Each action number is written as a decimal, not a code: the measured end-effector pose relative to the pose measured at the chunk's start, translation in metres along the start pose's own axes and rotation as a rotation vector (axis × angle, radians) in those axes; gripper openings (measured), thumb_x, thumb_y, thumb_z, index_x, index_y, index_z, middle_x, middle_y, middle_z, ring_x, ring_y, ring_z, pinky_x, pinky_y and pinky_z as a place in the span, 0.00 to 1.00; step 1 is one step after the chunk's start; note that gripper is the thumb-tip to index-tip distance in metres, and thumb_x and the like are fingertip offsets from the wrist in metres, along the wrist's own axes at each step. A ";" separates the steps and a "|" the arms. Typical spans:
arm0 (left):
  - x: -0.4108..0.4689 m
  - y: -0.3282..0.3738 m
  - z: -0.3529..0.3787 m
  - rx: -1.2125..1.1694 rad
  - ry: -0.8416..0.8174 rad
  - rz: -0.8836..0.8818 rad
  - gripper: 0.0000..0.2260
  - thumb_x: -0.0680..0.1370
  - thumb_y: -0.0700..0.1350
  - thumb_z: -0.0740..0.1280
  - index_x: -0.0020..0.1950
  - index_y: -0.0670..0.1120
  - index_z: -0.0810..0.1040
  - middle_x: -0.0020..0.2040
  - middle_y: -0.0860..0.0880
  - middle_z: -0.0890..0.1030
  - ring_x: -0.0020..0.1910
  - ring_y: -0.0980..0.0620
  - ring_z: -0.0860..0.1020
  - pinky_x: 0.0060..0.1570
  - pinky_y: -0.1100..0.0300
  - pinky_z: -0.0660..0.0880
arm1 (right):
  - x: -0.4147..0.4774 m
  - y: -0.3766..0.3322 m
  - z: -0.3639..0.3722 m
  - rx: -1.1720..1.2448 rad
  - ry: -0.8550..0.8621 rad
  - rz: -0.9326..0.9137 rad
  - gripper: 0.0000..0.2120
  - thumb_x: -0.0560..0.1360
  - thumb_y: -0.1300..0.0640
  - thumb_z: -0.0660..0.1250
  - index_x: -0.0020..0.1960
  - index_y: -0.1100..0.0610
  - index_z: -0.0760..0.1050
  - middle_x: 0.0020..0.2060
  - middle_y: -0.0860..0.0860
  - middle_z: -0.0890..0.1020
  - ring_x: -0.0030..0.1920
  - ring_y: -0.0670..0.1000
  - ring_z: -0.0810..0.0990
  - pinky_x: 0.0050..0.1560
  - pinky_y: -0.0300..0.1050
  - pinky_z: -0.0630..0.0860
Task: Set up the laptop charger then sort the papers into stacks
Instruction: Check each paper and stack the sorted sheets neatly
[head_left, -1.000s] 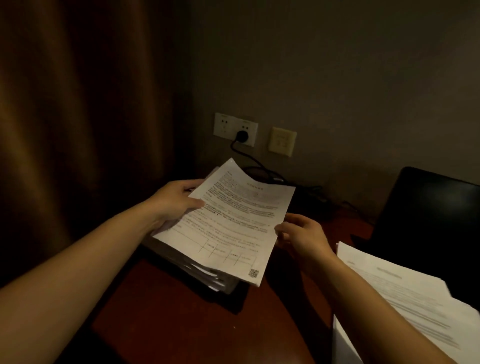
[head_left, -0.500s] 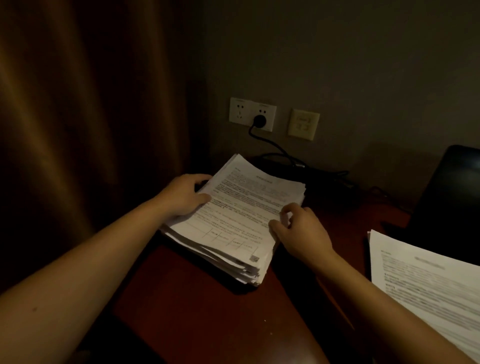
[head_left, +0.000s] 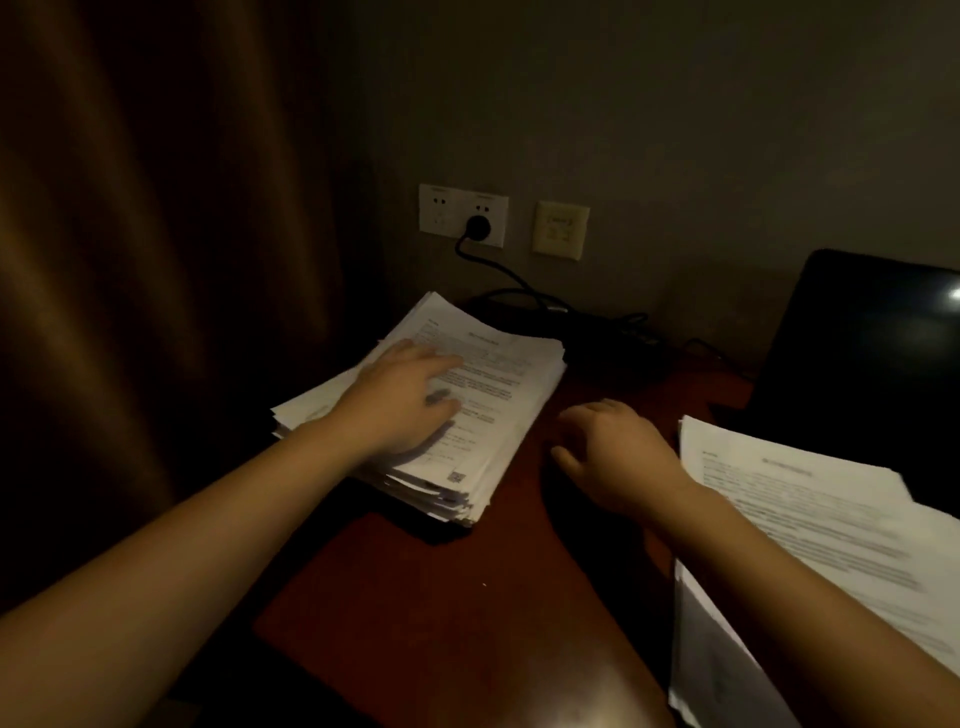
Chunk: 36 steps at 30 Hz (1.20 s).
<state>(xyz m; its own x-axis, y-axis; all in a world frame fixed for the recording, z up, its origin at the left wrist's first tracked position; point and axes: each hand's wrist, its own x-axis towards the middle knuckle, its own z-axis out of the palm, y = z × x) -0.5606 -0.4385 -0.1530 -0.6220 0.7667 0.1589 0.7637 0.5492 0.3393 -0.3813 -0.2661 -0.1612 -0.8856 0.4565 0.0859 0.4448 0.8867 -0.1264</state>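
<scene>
- I lose the right papers (head_left: 810, 519) past the right and bottom edges; print blurred.
- Laptop (head_left: 857, 353) cut off right.
- Left hand (head_left: 405, 400) hides part of the stack (head_left: 498, 395).

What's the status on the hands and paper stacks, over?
Left hand flat on the left paper stack. Right hand loosely curled, empty, over the desk. Charger plug in the wall socket; second stack at right.

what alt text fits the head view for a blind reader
A person's left hand rests flat on a stack of papers on a dark red desk, the right hand empty beside it. A second paper pile lies at right by a laptop; a black plug sits in the wall socket.
</scene>
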 end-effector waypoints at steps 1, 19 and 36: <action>-0.005 0.016 0.003 0.001 -0.012 0.040 0.27 0.80 0.57 0.65 0.78 0.58 0.63 0.80 0.51 0.60 0.79 0.48 0.54 0.77 0.49 0.54 | -0.008 0.008 -0.002 -0.025 -0.001 -0.008 0.24 0.80 0.44 0.63 0.73 0.51 0.70 0.70 0.51 0.74 0.73 0.55 0.67 0.71 0.56 0.69; -0.078 0.236 0.128 0.071 -0.382 0.616 0.31 0.78 0.71 0.47 0.79 0.66 0.45 0.81 0.61 0.41 0.79 0.57 0.36 0.77 0.51 0.38 | -0.257 0.159 -0.018 0.312 0.125 0.157 0.12 0.80 0.52 0.66 0.63 0.49 0.79 0.62 0.43 0.80 0.60 0.40 0.76 0.63 0.38 0.74; -0.120 0.269 0.143 0.140 -0.369 0.737 0.44 0.69 0.82 0.46 0.80 0.64 0.39 0.80 0.59 0.36 0.77 0.58 0.31 0.77 0.46 0.33 | -0.315 0.165 -0.022 1.306 0.170 0.620 0.32 0.73 0.67 0.73 0.69 0.44 0.66 0.44 0.54 0.87 0.45 0.55 0.87 0.45 0.47 0.85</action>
<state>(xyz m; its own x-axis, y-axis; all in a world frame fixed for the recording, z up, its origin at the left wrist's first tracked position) -0.2556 -0.3346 -0.2134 0.1231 0.9920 -0.0275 0.9824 -0.1179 0.1451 -0.0258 -0.2616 -0.1875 -0.5334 0.8184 -0.2138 0.2237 -0.1073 -0.9687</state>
